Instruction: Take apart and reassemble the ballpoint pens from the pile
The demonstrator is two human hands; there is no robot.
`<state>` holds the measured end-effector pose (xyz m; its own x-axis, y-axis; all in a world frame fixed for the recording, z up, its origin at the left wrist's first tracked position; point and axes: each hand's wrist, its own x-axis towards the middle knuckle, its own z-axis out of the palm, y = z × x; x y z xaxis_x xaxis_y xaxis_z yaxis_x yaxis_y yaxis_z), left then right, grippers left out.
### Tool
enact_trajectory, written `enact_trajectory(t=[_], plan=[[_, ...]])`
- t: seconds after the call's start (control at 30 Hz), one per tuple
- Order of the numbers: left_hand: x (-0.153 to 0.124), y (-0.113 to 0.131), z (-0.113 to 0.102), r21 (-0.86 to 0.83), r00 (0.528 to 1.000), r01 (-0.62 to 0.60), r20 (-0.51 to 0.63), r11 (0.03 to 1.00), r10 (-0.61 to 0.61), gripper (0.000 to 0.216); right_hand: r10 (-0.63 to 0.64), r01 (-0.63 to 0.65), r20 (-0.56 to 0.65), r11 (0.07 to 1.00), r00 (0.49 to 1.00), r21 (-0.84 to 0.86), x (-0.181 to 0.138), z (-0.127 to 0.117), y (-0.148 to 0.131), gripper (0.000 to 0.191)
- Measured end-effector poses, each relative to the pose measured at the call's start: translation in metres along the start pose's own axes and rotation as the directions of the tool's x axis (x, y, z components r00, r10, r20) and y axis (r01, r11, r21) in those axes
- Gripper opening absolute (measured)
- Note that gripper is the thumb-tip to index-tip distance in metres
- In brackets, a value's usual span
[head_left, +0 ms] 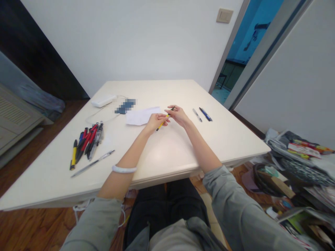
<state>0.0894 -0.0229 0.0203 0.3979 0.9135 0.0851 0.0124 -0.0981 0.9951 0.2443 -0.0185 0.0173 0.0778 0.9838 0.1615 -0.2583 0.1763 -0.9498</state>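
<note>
Both hands meet over the middle of the white table, on a yellow pen with black ends (pixel 160 126). My left hand (pixel 155 122) grips its yellow barrel, the lower end pointing toward me. My right hand (pixel 178 115) pinches the dark upper end between thumb and fingers. A sheet of white paper (pixel 140 116) lies flat just left of and behind my left hand. To the right of my right hand rest a clear pen (pixel 197 115) and a blue pen (pixel 206 114), side by side.
At the left is a pile of red, black, blue and clear pens (pixel 90 139), a yellow pen (pixel 74 155) beside it. One long clear pen (pixel 92 164) lies apart, nearer me. Behind are a white power strip (pixel 104 101), cables and a blurred-out dark object (pixel 125 106).
</note>
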Motion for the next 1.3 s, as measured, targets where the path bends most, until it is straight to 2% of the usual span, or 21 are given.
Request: enact_trajectory(t=[0.37, 0.5, 0.67, 0.73, 0.87, 1.07, 1.23, 1.3], plan=[[0.004, -0.003, -0.004, -0.078, 1.000, 0.013, 0.028, 0.997, -0.011, 0.040, -0.002, 0.000, 0.082, 1.000, 0.997, 0.024, -0.011, -0.001, -0.016, 0.036], [0.003, -0.002, -0.001, -0.085, 1.000, -0.019, 0.008, 0.996, 0.020, 0.038, -0.022, 0.021, 0.026, 0.999, 0.999, 0.047, -0.005, -0.005, -0.011, 0.033], [-0.001, -0.002, 0.004, -0.034, 1.000, -0.003, 0.020, 0.999, 0.003, 0.038, -0.002, 0.013, -0.097, 0.993, 0.995, 0.116, 0.001, -0.002, 0.004, 0.050], [-0.001, -0.001, 0.005, -0.029, 1.000, 0.003, 0.018, 1.000, -0.002, 0.038, 0.000, 0.015, -0.127, 0.993, 0.992, 0.114, 0.000, 0.002, 0.005, 0.047], [-0.001, 0.001, 0.005, -0.072, 1.000, 0.008, 0.006, 0.997, -0.008, 0.035, -0.017, 0.025, -0.113, 0.997, 0.993, 0.073, -0.006, 0.007, -0.004, 0.036], [-0.001, 0.004, 0.004, -0.124, 1.000, 0.025, -0.004, 0.992, -0.026, 0.028, -0.015, 0.014, 0.012, 0.997, 1.000, 0.071, -0.011, 0.003, -0.014, 0.032], [-0.003, 0.002, 0.008, -0.099, 0.999, 0.036, 0.020, 0.994, -0.034, 0.031, 0.023, -0.017, -0.109, 0.998, 0.994, 0.055, -0.006, 0.003, -0.006, 0.036], [-0.002, 0.001, 0.009, -0.103, 0.999, 0.044, 0.024, 0.994, -0.042, 0.033, 0.027, -0.018, -0.121, 0.997, 0.992, 0.079, -0.006, 0.004, -0.005, 0.037]])
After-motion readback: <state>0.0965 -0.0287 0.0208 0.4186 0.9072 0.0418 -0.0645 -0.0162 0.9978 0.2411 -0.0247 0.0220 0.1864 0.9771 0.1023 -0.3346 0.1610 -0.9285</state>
